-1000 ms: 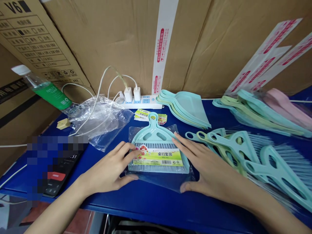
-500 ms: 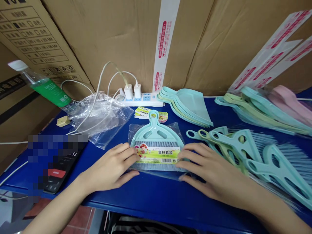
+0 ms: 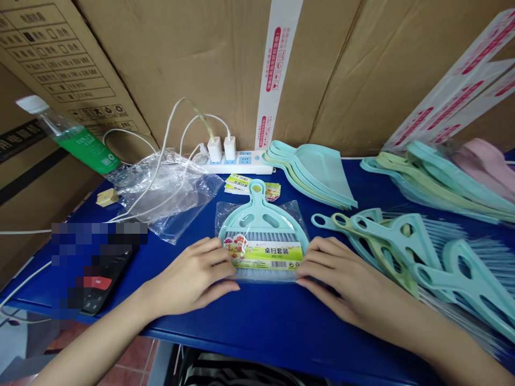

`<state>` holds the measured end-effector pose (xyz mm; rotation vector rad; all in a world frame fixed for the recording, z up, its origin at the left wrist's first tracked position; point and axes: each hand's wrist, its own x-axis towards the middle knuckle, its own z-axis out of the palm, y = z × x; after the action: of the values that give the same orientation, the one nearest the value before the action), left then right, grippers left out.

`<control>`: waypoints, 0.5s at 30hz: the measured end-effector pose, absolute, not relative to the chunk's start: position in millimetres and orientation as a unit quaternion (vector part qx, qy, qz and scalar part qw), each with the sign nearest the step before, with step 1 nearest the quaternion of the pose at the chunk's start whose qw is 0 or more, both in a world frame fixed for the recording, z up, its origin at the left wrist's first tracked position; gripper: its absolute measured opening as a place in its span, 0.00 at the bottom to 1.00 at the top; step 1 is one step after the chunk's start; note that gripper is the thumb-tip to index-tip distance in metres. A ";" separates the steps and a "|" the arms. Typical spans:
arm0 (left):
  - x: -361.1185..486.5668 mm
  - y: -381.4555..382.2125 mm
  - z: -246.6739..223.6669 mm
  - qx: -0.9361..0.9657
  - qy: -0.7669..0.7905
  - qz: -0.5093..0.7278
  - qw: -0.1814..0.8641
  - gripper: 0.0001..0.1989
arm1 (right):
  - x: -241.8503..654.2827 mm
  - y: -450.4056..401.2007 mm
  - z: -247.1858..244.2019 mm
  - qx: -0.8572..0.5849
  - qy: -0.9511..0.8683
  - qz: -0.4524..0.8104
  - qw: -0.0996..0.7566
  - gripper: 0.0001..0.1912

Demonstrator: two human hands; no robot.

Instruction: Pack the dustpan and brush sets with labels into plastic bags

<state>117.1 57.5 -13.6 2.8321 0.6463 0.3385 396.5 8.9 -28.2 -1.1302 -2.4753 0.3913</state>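
Observation:
A light-blue dustpan (image 3: 257, 214) lies flat in a clear plastic bag, its handle pointing away from me and sticking out past the bag's top. Inside sits a brush with grey-blue bristles (image 3: 257, 237), and a yellow-green card label (image 3: 261, 256) lies across it. My left hand (image 3: 197, 276) grips the left edge of the bagged set with curled fingers, its thumb resting by the lower corner. At the right edge, my right hand (image 3: 333, 273) pinches the bag between thumb and fingers near the lower corner.
Stacked dustpans (image 3: 317, 171) lie behind to the right. Loose brushes (image 3: 394, 236) and more dustpans (image 3: 442, 171) fill the right side. Card labels (image 3: 237, 183), a power strip (image 3: 257, 167), crumpled plastic bags (image 3: 164, 187), a bottle (image 3: 84, 150) and a phone (image 3: 107, 279) stand around the blue table.
My right hand's fingers have drawn off the label to the bag's right edge, and its lower plastic now looks tucked in. The left hand keeps its place.

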 end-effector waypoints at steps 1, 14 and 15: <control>116.9 57.7 -13.9 0.961 0.222 0.116 0.118 0.15 | 396.0 8.8 -28.4 -0.407 -0.882 0.140 0.193 0.13; 119.7 60.2 -16.7 0.943 0.252 0.121 0.179 0.14 | 390.3 9.2 -31.4 -0.437 -0.869 0.131 0.194 0.11; 120.6 59.8 -17.3 0.942 0.258 0.126 0.176 0.14 | 389.9 9.2 -32.1 -0.442 -0.866 0.129 0.196 0.10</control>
<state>120.6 59.8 -17.3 2.6666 0.7292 0.3570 389.9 9.2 -32.1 -1.2382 -2.4263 0.3608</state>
